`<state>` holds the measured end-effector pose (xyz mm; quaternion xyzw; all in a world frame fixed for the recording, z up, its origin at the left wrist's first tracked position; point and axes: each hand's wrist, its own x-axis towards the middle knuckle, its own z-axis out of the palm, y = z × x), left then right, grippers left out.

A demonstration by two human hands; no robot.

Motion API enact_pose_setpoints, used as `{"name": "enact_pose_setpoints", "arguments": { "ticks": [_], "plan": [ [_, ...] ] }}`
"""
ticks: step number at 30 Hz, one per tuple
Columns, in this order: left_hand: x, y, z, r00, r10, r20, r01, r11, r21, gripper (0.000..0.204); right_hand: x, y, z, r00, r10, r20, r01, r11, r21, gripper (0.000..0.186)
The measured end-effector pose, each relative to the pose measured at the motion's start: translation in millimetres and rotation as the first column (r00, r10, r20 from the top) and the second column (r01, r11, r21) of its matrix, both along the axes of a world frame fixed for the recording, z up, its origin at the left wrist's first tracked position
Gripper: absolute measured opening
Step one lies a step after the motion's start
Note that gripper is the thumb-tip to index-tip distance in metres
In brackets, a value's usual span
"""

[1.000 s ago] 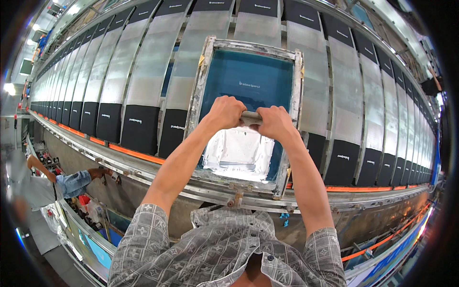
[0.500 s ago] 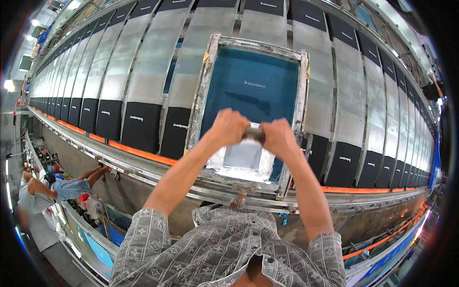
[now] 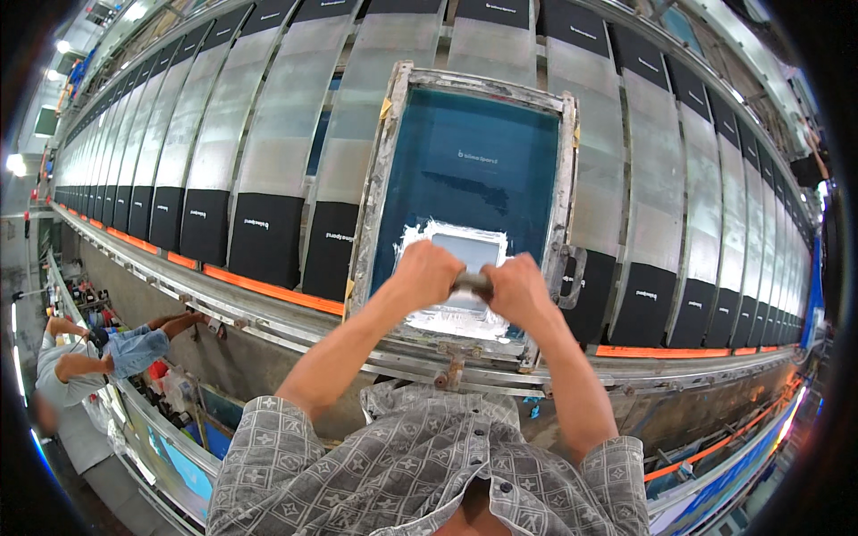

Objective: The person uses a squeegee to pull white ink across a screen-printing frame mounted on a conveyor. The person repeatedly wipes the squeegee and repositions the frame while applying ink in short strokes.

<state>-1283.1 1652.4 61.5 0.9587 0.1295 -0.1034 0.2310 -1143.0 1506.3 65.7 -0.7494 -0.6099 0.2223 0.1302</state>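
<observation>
Both of my hands grip one squeegee (image 3: 472, 284) by its handle, my left hand (image 3: 429, 273) and my right hand (image 3: 518, 288) closed around its two ends. The fists hide most of the tool. It is over the near part of a screen-printing frame (image 3: 374, 214) with teal mesh (image 3: 465, 134) and a worn, ink-stained rim. White ink (image 3: 447, 322) lies smeared around a paler rectangular window in the mesh (image 3: 469, 250). A small white print and a darker patch show further up the mesh.
Long rows of pale boards (image 3: 268, 125) carry black fabric pieces (image 3: 265, 234) with small white prints. An orange strip (image 3: 268, 288) and metal rail (image 3: 375, 357) run along the near edge. A metal handle (image 3: 572, 275) is right of the frame. At left, another person (image 3: 107, 353) is beside a cluttered bench.
Both hands have drawn the squeegee toward me, down the mesh. The far part of the white-ringed window, covered before, now shows. The person at left has shifted slightly.
</observation>
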Motion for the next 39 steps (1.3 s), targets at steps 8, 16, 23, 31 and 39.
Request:
{"name": "enact_pose_setpoints", "arguments": {
  "ticks": [8,16,23,31,39],
  "plan": [
    [63,43,-2,0.998,0.031,0.063,-0.036,0.996,0.083,0.007,54,47,-3,0.994,-0.108,-0.013,0.108,0.994,-0.014,0.021],
    [-27,-25,1,0.996,-0.084,0.012,0.084,0.996,-0.024,0.002,-15,-36,11,0.947,-0.084,-0.309,0.054,0.993,-0.104,0.031],
    [44,39,12,0.997,0.017,0.077,-0.022,0.998,0.057,0.011,76,-63,-42,0.428,-0.887,-0.172,0.894,0.388,0.225,0.03],
    [-86,-70,-13,0.881,-0.006,0.474,-0.127,0.96,0.249,0.039,78,-54,-41,0.373,-0.847,-0.378,0.928,0.347,0.138,0.032],
    [-166,39,17,0.95,0.056,0.307,-0.13,0.966,0.224,0.024,-20,38,-71,0.405,-0.722,-0.561,0.914,0.33,0.235,0.03]
  ]
}}
